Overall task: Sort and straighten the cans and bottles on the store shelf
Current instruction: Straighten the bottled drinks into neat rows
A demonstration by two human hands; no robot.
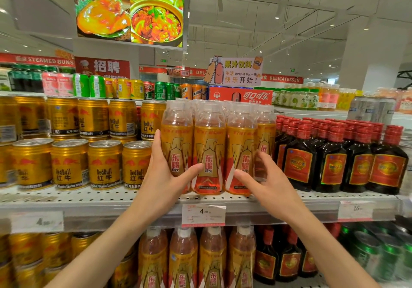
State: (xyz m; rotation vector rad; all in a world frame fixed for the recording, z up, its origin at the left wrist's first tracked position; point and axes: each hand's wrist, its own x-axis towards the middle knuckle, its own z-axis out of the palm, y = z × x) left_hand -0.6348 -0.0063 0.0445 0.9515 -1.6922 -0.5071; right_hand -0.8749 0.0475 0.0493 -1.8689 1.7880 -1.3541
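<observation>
Orange energy-drink bottles with clear caps stand in a row on the upper shelf (133,200). My left hand (165,176) grips the leftmost front bottle (176,136), fingers up its left side, thumb stretched across to the label of the middle bottle (209,145). My right hand (267,176) wraps the third bottle (242,140), thumb low on its label, fingers slightly blurred in the gap before the fourth bottle (266,131). Gold Red Bull cans (104,162) stand stacked to the left. Dark bottles with red caps (330,153) stand to the right.
A price tag reading 4.20 (202,215) hangs on the shelf edge below the bottles. The lower shelf holds more orange bottles (182,256), gold cans, dark bottles and green cans (383,254). Assorted cans and a red Coca-Cola box (240,95) line the top shelf.
</observation>
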